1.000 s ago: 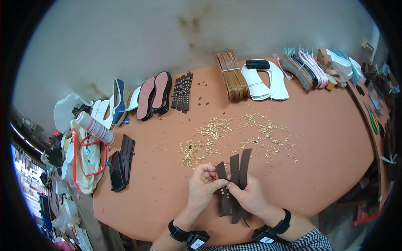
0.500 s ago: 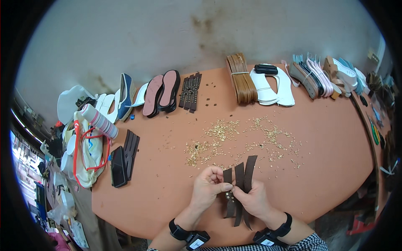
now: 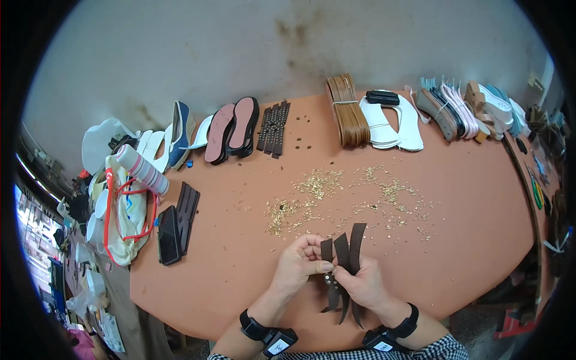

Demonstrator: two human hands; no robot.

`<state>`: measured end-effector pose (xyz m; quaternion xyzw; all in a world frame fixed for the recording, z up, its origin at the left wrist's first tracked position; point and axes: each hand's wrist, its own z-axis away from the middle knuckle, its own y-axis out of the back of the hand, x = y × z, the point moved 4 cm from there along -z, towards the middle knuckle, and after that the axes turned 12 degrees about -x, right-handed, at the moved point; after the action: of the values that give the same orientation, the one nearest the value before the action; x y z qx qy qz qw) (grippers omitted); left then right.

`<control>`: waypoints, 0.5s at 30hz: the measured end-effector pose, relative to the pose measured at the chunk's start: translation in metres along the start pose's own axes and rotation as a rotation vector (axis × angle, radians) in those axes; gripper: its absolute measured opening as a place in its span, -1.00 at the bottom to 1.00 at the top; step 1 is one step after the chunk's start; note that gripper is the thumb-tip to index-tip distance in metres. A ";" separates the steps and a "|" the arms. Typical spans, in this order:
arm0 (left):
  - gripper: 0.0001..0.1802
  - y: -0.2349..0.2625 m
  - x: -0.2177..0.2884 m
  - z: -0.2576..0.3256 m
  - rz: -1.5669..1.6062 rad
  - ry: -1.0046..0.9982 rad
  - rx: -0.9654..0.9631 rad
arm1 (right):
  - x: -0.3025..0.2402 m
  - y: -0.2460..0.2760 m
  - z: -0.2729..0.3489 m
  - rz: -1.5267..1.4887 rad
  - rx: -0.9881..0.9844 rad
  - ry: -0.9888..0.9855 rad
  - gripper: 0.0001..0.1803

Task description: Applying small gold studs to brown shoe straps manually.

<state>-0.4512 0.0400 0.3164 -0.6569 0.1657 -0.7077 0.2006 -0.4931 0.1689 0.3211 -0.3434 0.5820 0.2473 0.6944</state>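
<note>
So from the head cam, both hands sit at the near edge of the orange table (image 3: 468, 198): left hand (image 3: 297, 264) and right hand (image 3: 363, 285) have fingers pinched on a fan of dark brown leather straps (image 3: 343, 258), lifted off the top, probably to line up the small studs. Loose gold studs (image 3: 354, 198) lie scattered just beyond, likely for easy grabbing, with shoe soles (image 3: 231, 129) lined up along the far edge.

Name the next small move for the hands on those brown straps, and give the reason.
Probably press the stud home: the left hand pinches the dark brown straps near a small metal stud, the right hand steadies them from below, and loose gold studs lie just beyond.
</note>
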 end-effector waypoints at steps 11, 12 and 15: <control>-0.66 0.008 -0.008 0.000 0.147 0.031 0.030 | 0.001 0.000 0.000 0.055 -0.057 0.044 -0.90; -0.67 0.008 -0.007 0.000 0.099 0.006 0.040 | 0.002 0.000 0.000 0.017 -0.038 0.026 -0.91; -0.69 0.007 -0.005 0.000 -0.010 -0.053 0.042 | 0.004 0.000 -0.003 -0.102 0.004 -0.030 -0.94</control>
<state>-0.4500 0.0361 0.3083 -0.6719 0.1422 -0.6942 0.2154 -0.4940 0.1666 0.3167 -0.3676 0.5536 0.2154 0.7155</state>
